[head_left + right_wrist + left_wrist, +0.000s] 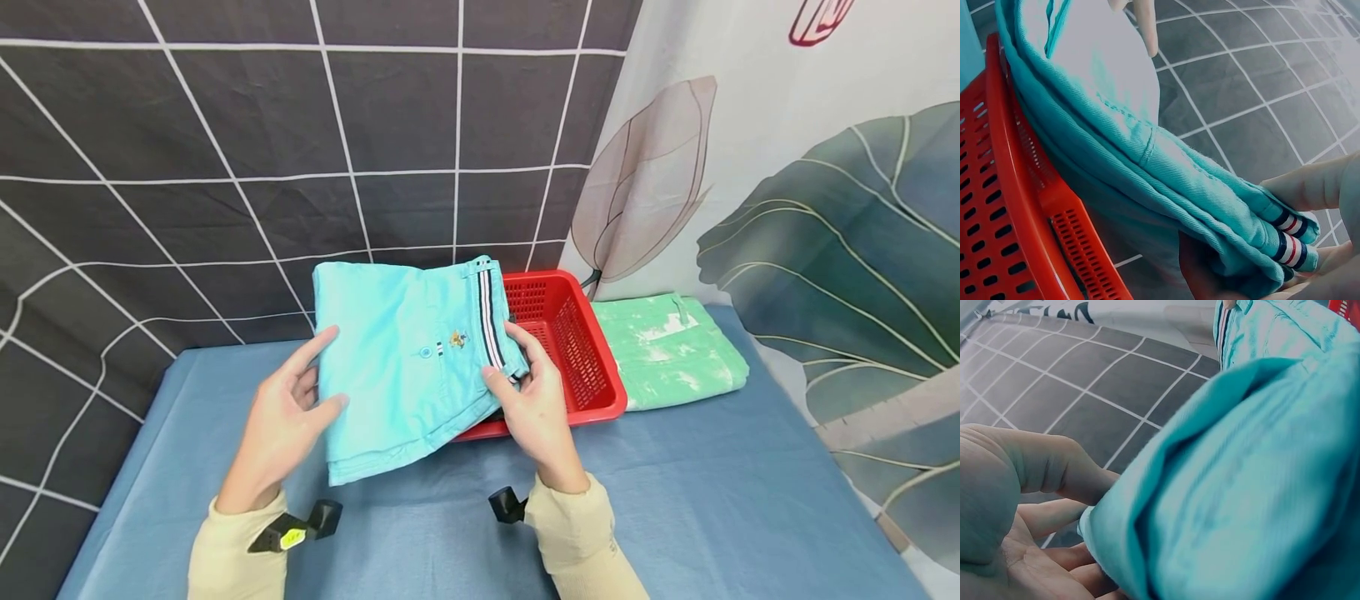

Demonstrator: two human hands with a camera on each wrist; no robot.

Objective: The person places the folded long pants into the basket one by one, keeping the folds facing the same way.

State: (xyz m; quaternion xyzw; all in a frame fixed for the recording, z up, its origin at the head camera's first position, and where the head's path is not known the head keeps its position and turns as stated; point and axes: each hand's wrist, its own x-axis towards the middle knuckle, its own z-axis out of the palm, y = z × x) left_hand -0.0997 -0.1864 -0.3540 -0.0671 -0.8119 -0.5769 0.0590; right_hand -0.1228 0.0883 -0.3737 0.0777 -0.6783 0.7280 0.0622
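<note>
Folded turquoise shorts [397, 358] with a striped waistband and a small embroidered emblem are held up, tilted, in front of a red basket [597, 367]. My left hand [281, 412] holds their left edge between thumb and fingers; in the left wrist view the cloth [1229, 494] bulges in thick folds beside that hand. At the waistband end, my right hand [536, 408] grips with its thumb in front and fingers behind. The right wrist view shows the stacked layers of the shorts [1129, 144] and striped tabs near the thumb. The shorts hide part of the basket.
A folded green and white garment [667, 354] lies right of the basket on the blue cloth-covered surface [705, 492]. Behind stand a dark gridded sheet [397, 108] and a white curtain with leaf prints [675, 50].
</note>
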